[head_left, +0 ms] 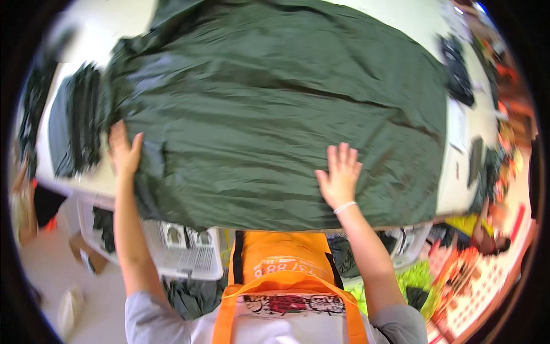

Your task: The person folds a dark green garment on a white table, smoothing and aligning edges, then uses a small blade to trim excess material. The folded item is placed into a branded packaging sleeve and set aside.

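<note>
The work in hand appears to be spreading and smoothing a glossy dark green fabric piece [246, 143], which lies over most of the white worktable [452, 192] with its near edge along the table's front. The left hand [125, 150] lies palm down at the fabric's left margin, fingers extended and thumb spread; the right hand [341, 176] rests flat on its near right portion, fingers splayed. Neither appears to grasp anything. Long creases cross the middle and right, so the flattening seems unfinished. The next move likely calls for light, even palm pressure outward, keeping the left margin clear of the stack of folded dark green pieces [77, 123] just beside it.
</note>
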{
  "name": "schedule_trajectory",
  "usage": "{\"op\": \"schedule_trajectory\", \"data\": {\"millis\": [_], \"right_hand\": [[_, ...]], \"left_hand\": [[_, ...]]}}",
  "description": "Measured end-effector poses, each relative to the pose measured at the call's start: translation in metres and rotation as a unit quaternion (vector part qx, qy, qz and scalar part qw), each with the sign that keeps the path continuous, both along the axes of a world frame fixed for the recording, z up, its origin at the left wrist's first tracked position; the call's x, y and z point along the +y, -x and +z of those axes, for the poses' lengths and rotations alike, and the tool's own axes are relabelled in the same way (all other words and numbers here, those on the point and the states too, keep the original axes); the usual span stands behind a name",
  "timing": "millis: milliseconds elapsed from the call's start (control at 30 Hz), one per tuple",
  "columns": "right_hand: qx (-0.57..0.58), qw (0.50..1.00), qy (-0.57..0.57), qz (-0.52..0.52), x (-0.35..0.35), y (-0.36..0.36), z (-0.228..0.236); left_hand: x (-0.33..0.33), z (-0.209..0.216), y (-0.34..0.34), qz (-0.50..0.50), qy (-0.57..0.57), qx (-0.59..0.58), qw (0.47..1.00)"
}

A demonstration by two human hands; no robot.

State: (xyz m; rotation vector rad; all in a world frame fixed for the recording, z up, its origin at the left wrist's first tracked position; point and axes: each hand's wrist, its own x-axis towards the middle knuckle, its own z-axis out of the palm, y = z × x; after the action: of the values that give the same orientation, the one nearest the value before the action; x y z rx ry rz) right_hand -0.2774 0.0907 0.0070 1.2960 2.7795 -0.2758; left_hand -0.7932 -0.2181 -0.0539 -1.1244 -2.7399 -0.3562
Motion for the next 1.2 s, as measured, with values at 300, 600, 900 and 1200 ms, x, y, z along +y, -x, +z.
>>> {"op": "schedule_trajectory", "data": {"millis": [300,600,900,1200], "right_hand": [[0.127,0.990,0.007,-0.053,0.051,-0.086,0.030],[-0.204,0.883,0.037,-0.420,0.181,-0.366,0.013],[-0.134,0.896,-0.127,-0.403,0.217,-0.505,-0.048],[0.077,0.996,-0.009,0.052,0.151,-0.319,0.037]], "left_hand": [[0.146,0.074,-0.260,-0.166,0.056,-0.091,0.980],[0.120,0.062,-0.346,-0.196,0.156,-0.121,0.961],[0.163,0.071,-0.373,-0.190,0.166,-0.082,0.964],[0.095,0.084,-0.352,0.050,-0.034,0.024,0.998]]}}
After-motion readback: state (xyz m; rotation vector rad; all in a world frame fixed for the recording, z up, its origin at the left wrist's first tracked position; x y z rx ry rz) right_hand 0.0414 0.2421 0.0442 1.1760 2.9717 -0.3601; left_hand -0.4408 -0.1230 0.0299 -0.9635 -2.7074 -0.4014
